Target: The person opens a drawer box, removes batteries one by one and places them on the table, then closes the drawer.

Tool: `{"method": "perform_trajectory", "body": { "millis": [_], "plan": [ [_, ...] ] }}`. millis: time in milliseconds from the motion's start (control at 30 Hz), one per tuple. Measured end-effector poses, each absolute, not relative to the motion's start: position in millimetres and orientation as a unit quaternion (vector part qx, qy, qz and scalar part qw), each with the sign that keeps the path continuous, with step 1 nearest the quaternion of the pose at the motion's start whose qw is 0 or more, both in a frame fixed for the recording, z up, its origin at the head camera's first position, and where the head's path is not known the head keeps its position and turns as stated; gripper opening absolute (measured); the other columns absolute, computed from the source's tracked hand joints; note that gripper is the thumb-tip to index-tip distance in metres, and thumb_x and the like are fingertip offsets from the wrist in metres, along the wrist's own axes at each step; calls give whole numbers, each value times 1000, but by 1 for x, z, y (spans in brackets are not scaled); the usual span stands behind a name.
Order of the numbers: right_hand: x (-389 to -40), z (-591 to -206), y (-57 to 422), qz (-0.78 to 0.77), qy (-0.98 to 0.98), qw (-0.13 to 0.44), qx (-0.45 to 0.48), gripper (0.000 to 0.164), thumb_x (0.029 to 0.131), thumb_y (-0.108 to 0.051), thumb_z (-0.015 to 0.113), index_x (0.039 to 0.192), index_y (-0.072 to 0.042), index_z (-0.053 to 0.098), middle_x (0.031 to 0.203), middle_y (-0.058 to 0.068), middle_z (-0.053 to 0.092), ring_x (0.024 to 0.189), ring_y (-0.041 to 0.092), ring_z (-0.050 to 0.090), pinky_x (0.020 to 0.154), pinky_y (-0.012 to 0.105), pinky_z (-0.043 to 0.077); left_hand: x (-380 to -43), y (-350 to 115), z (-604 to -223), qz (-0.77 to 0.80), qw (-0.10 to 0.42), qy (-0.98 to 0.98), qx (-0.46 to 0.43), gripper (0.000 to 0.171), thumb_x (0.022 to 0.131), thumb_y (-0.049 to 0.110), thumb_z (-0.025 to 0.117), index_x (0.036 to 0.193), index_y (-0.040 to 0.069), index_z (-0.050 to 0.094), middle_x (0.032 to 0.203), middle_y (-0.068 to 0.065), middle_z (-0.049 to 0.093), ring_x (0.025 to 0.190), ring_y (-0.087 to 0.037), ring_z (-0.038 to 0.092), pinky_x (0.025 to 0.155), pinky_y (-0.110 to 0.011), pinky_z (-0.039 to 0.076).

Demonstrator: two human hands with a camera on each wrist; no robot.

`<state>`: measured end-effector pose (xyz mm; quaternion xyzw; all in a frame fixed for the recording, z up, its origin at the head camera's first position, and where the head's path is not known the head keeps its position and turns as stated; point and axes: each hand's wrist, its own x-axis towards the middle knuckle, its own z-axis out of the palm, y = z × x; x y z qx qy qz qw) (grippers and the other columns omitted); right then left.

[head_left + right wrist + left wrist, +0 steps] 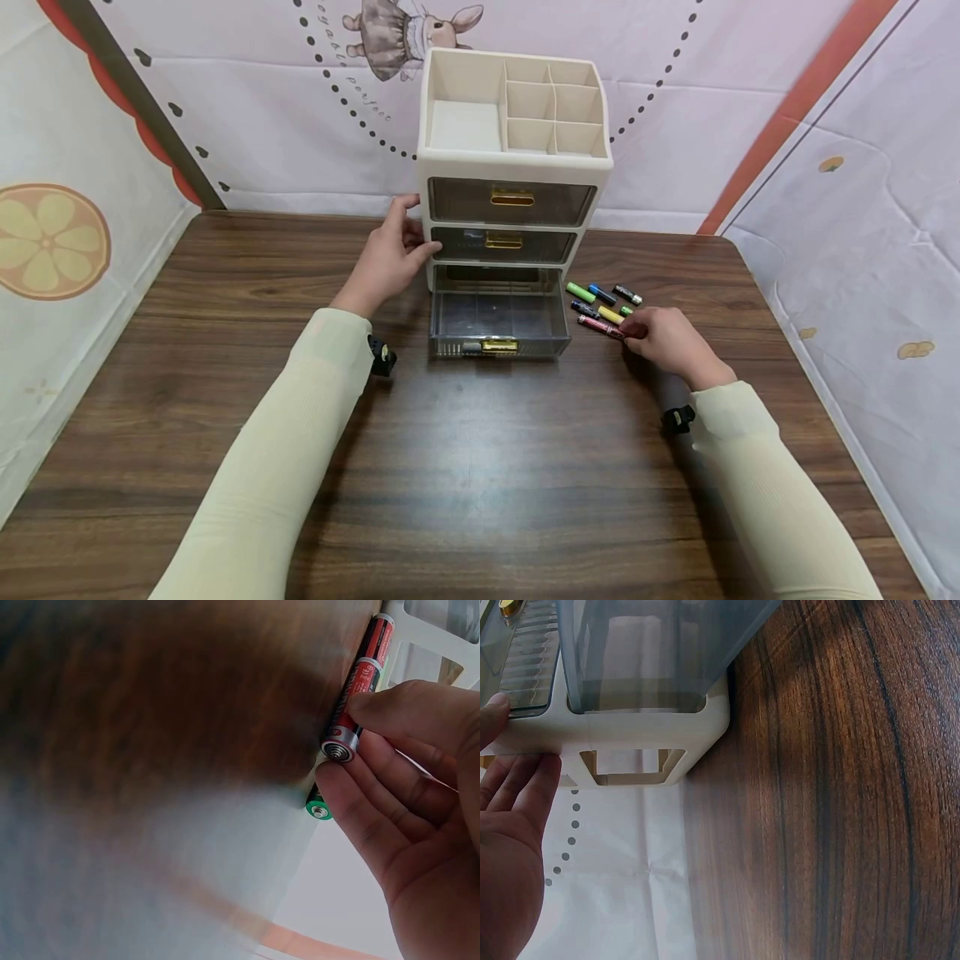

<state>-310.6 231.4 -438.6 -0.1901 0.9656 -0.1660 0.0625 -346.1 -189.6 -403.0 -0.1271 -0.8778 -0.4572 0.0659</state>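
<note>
A cream desktop drawer unit point(514, 155) stands at the back of the table. My left hand point(386, 262) holds its left side, thumb on the front frame and fingers on the side wall point(615, 739). The bottom drawer point(498, 315), of clear grey plastic with a gold handle, is pulled out. To the right of the unit my right hand point(666, 337) pinches a red battery point(349, 712) between thumb and fingers. Another red battery point(381, 634) lies end to end with it. Beyond the fingers shows a green-ended battery point(319, 808).
More batteries lie grouped beside the unit: a green battery point(580, 292), a blue-and-black battery point(602, 293), a black battery point(627, 294), a dark blue battery point(584, 309) and a yellow battery point(611, 315). Patterned cloth point(300, 133) hangs behind the wood-grain table point(480, 483).
</note>
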Motion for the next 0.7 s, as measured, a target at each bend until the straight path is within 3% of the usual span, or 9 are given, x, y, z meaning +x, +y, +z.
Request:
{"method": "perform_trajectory", "body": {
  "millis": [400,700],
  "plan": [
    [-309,-427,223,-143,969,49,-193,21,88,-12,68,105,0,72,95,16,69,81,24,63,73,45,51,-349,-191,-405,-465,59,-875,-123,67,95,25,63,148,25,23,119,-12,56,108,-22,62,94,-37,50],
    [-306,-418,210,-148,965,34,-215,17,87,-13,70,101,-4,73,91,12,68,78,22,61,70,43,50,-348,-190,-404,-465,63,-874,-125,67,95,24,63,148,25,23,118,-12,56,108,-23,62,95,-36,50]
  ]
}}
